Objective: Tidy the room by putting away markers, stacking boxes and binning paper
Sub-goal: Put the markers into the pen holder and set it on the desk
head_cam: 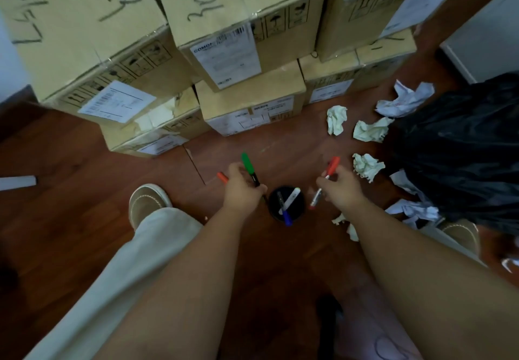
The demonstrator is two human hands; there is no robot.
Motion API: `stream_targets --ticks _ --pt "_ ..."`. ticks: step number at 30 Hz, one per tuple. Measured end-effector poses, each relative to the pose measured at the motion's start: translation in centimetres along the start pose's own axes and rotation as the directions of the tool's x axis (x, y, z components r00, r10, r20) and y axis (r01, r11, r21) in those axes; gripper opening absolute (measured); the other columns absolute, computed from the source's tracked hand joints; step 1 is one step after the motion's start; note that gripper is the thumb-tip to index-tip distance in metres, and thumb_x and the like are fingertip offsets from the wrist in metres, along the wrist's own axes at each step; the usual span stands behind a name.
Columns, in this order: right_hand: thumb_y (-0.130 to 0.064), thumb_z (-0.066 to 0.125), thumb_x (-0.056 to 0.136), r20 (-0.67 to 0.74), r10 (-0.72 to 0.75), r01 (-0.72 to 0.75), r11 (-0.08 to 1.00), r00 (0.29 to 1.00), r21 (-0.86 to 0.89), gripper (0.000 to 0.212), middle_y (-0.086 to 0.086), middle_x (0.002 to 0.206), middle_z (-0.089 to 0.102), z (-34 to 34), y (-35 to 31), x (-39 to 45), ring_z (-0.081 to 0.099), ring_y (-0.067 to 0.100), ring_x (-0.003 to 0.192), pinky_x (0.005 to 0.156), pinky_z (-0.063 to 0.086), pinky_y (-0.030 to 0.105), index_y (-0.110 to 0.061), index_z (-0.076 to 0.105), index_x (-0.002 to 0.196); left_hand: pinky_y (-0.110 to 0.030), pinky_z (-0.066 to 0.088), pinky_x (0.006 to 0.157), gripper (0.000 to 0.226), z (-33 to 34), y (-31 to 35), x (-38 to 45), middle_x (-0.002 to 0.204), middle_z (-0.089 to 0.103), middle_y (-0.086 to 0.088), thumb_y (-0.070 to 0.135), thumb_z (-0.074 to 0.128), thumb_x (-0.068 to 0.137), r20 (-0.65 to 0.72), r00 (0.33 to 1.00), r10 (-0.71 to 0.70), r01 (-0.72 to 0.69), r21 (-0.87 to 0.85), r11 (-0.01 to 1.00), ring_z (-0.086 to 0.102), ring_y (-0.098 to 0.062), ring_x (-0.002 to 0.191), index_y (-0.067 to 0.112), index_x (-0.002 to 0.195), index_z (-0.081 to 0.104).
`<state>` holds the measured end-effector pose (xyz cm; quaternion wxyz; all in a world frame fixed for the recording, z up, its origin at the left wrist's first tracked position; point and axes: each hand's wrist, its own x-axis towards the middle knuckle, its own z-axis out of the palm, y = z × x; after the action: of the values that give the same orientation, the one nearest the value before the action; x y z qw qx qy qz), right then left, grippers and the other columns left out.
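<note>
Both hands hover low over the floor [84,180], either side of a black pen cup [286,203] that stands upright between them, which looks like the reason they sit so close: the markers are gathered for dropping in. The left hand [243,188] has its grip clamped on a green-capped marker [250,168], cap pointing far, and an orange-red marker [222,177] pokes out to the left of the same fist. The right hand [341,188] pinches 2 red-capped markers: 1 [332,166] angled far, the other [316,199] hanging toward the cup. Inside the cup already lean a blue-tipped marker [287,216] and a white one [292,195], so this step is partly done. Crumpled paper balls [366,166] lie scattered on the right beside a black bin bag [455,146], seemingly left for later binning. Cardboard boxes [252,107] stand stacked at the far side, some stacks looking uneven.
</note>
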<state>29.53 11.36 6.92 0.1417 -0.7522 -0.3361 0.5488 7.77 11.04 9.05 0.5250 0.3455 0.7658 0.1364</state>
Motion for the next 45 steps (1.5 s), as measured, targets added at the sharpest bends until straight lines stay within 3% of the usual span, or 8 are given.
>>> stream_targets --ticks 6,11,18,26,30,36,40,45 --pt "-0.020 0.068 0.086 0.102 -0.082 0.097 0.984 0.991 -0.149 0.016 0.006 0.099 0.065 2.8 0.7 -2.8 0.064 0.024 0.095 0.076 0.051 0.031 -0.018 0.060 0.100 -0.034 0.051 0.087 0.024 2.5 -0.1 -2.7 0.094 0.062 -0.003 -0.007 0.067 0.082 0.096 0.994 0.043 -0.045 0.012 0.999 0.061 -0.022 0.097 0.014 0.092 0.060" --pt "-0.040 0.066 0.086 0.027 -0.136 0.138 0.979 0.990 -0.150 0.035 -0.004 0.094 0.057 3.5 1.7 -2.9 0.058 0.015 0.087 0.071 0.048 0.030 -0.030 0.051 0.116 -0.037 0.049 0.101 0.046 2.6 -0.5 -2.1 0.134 0.056 -0.007 0.008 0.064 0.087 0.061 0.998 0.022 -0.018 -0.063 0.998 0.058 -0.027 0.120 0.021 0.131 0.057" --pt "-0.016 0.055 0.092 -0.263 -0.078 0.008 0.966 0.962 -0.259 0.027 0.017 0.136 0.043 1.1 3.6 2.2 0.056 0.034 0.109 0.093 0.047 0.034 -0.013 0.062 0.117 -0.033 0.055 0.071 0.037 0.7 -4.5 3.0 0.123 0.060 -0.020 0.028 0.051 0.086 -0.139 0.959 -0.245 0.227 -0.134 0.965 0.067 -0.031 0.090 0.034 0.122 0.060" --pt "-0.038 0.057 0.092 -0.053 0.012 -0.042 0.799 0.999 -0.600 0.042 0.011 0.160 0.010 0.7 5.7 7.0 0.026 0.034 0.140 0.115 0.023 0.033 -0.027 0.060 0.131 -0.043 0.025 0.118 0.068 2.6 -6.6 6.4 0.162 -0.018 -0.009 0.042 0.055 0.093 0.109 0.903 -0.415 0.381 0.238 0.893 0.013 -0.035 0.148 0.032 0.153 0.025" --pt "-0.038 0.051 0.094 0.001 0.006 -0.003 0.735 1.000 -0.678 0.049 0.011 0.155 0.018 2.5 5.7 6.2 0.025 0.037 0.137 0.114 0.024 0.039 -0.015 0.051 0.137 -0.036 0.033 0.107 0.073 3.5 -6.5 6.0 0.161 -0.010 -0.009 0.036 0.055 0.096 0.063 0.885 -0.461 0.448 0.154 0.881 0.028 -0.034 0.140 0.011 0.155 0.019" --pt "-0.014 0.067 0.089 -0.199 -0.200 0.134 0.944 0.960 -0.302 0.021 0.012 0.123 0.053 2.7 2.8 5.0 0.059 0.025 0.101 0.084 0.042 0.007 -0.008 0.074 0.108 -0.044 0.057 0.086 0.026 1.1 -7.1 5.8 0.104 0.069 -0.013 0.012 0.057 0.087 -0.339 0.929 -0.150 0.148 -0.033 0.988 0.068 -0.030 0.088 0.020 0.104 0.076" --pt "-0.019 0.068 0.077 -0.372 -0.182 0.150 0.982 0.910 -0.113 0.008 0.011 0.096 0.066 1.8 0.8 4.7 0.065 0.027 0.087 0.084 0.053 0.042 -0.025 0.064 0.080 -0.029 0.056 0.061 0.023 -0.4 -5.4 3.0 0.084 0.065 -0.015 0.003 0.060 0.085 -0.310 0.950 -0.030 -0.015 -0.143 0.990 0.068 -0.024 0.065 0.022 0.091 0.047" --pt "-0.010 0.069 0.079 -0.437 -0.087 0.163 0.977 0.895 0.139 0.028 -0.007 0.073 0.053 0.4 -3.5 2.0 0.054 0.012 0.063 0.062 0.043 0.018 -0.016 0.044 0.091 -0.009 0.048 0.054 0.048 0.0 -3.0 -1.2 0.068 0.058 -0.005 -0.011 0.061 0.085 -0.227 0.972 0.060 -0.112 -0.222 0.969 0.066 -0.002 0.052 0.010 0.112 0.026"
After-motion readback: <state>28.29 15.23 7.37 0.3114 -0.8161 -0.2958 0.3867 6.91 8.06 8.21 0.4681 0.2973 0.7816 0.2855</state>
